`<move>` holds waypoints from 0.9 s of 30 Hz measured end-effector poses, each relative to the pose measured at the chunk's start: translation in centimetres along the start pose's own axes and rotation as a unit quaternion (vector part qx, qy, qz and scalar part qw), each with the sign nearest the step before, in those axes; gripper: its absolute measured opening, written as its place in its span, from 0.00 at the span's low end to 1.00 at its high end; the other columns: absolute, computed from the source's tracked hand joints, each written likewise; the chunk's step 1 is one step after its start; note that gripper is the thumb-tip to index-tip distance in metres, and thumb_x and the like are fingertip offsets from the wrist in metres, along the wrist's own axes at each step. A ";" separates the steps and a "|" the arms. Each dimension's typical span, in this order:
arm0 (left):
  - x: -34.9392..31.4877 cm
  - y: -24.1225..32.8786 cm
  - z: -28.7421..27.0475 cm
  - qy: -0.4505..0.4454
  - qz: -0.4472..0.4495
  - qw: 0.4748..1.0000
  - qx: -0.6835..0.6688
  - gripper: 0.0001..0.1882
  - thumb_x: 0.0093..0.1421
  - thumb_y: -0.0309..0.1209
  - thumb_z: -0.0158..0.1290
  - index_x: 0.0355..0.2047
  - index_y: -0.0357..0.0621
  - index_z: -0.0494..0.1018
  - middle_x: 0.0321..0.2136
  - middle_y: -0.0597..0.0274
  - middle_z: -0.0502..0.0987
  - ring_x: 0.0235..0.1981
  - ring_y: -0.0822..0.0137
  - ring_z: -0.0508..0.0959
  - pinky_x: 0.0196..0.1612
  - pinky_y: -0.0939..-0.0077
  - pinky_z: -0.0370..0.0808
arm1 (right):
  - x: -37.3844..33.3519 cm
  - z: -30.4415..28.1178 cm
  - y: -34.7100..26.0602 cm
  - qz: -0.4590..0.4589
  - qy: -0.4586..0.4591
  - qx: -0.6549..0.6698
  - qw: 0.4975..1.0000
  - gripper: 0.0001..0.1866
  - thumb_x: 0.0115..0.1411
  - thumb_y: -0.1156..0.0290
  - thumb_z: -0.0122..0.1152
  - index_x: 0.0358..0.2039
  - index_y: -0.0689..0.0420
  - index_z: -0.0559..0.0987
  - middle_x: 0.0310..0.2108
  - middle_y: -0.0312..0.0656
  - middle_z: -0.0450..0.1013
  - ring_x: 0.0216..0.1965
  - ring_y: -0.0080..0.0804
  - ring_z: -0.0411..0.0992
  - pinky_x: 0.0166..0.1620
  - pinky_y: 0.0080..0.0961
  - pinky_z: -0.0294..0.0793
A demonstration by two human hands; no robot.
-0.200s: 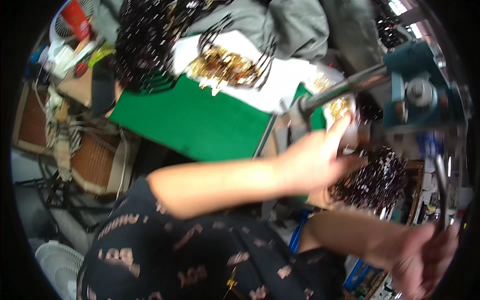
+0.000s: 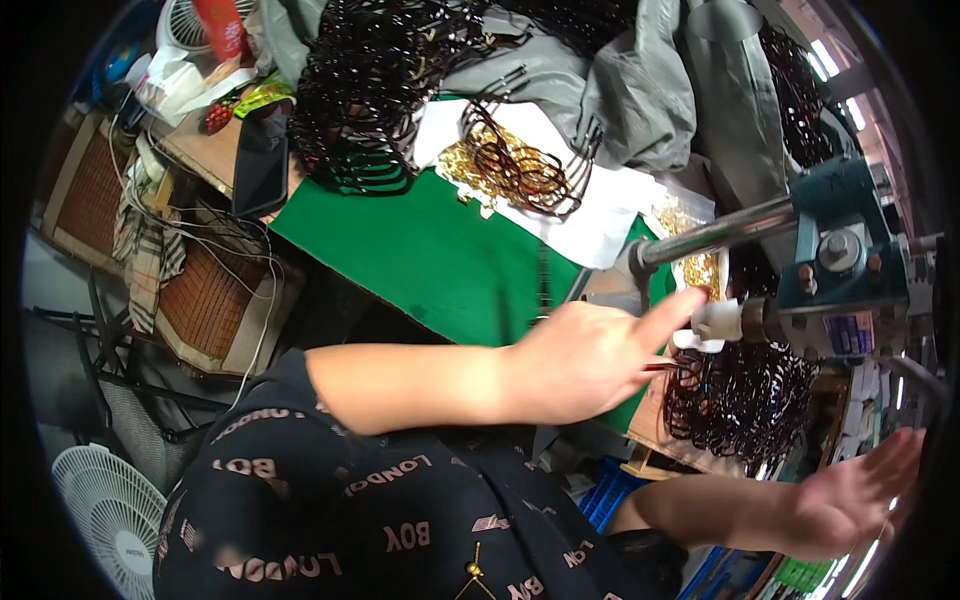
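Observation:
My left hand (image 2: 590,360) is closed, pinching a thin dark glossy piece (image 2: 656,367). Its index finger reaches to the white tip (image 2: 716,320) of a teal bench press (image 2: 842,240). At the lower right, my right hand (image 2: 850,505) is blurred, its fingers stretched out near the press's metal lever (image 2: 924,378). I see nothing held in it. Just past my left fingertips lies a pile of small gold pieces (image 2: 700,268). Dark glossy looped pieces (image 2: 745,395) hang in a bunch beneath the press.
A green board (image 2: 400,250) covers the bench, with white paper (image 2: 600,225) holding gold pieces (image 2: 500,170) and dark loops. More dark loops (image 2: 360,90) lie behind it. A phone (image 2: 260,165) rests at left. Nearby are a chair (image 2: 215,310) and a white fan (image 2: 110,520).
My right hand was closed around the lever and is now open, away from its earlier grip. My left hand remains by the press tip. The whole view has shifted slightly.

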State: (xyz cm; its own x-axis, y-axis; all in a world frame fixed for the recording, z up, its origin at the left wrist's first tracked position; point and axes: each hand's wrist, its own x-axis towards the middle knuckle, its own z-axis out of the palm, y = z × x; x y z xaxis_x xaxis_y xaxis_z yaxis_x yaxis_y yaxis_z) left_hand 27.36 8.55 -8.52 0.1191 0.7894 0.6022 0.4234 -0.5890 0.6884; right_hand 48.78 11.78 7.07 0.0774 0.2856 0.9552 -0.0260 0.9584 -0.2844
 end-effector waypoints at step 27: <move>8.1 -6.5 -20.3 0.060 -0.051 0.996 -0.029 0.17 0.50 0.15 0.47 0.40 0.42 0.75 0.30 0.61 0.77 0.30 0.67 0.76 0.35 0.76 0.73 | -16.1 3.6 3.7 0.338 -0.096 -0.191 0.917 0.07 0.57 0.79 0.43 0.36 0.62 0.68 0.28 0.38 0.66 0.30 0.22 0.63 0.32 0.16 0.62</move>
State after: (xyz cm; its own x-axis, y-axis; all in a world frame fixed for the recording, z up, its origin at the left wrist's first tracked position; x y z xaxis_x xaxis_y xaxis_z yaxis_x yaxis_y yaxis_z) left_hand 7.32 15.28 0.10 -0.0325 0.8216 0.5691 0.3747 -0.5178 0.7691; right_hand 43.83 10.72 -9.11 -0.0057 0.8437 0.5368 0.3509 0.5044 -0.7889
